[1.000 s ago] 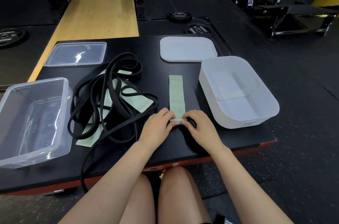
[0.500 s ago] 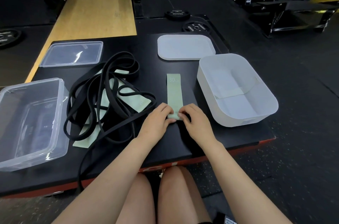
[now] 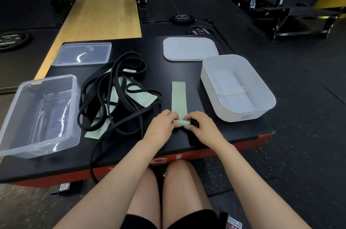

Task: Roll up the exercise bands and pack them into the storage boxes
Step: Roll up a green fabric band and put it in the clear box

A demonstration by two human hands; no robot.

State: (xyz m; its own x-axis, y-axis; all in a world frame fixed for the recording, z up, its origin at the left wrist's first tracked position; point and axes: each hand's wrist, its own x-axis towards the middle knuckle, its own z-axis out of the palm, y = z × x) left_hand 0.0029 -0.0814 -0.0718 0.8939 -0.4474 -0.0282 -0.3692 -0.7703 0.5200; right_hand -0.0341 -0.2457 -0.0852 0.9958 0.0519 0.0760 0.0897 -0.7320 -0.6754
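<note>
Knees at bottom of frame, person seated at the black desk [image 3: 168,77] with a red front edge. Both hands are at the near end of the green band [image 3: 179,97]: left hand [image 3: 160,127] and right hand [image 3: 203,127] pinch a small roll formed at that end, fingers curled round it from either side. Rest of the band lies flat on the desk, running straight away from the hands, "30" printed at the far end. Something small and black sits under the right hand's fingers, can't tell what. Left of the hands: tangle of black bands [image 3: 112,97] lying over more green bands [image 3: 139,97], one black loop hanging off the front edge. Far left, clear box [image 3: 73,108], with no bands in it. Right of the band, white box [image 3: 262,103], open; whether anything's inside I can't tell. Further back, clear lid [image 3: 82,54] on the left, white lid [image 3: 190,49] on the right, both flat on the desk.
</note>
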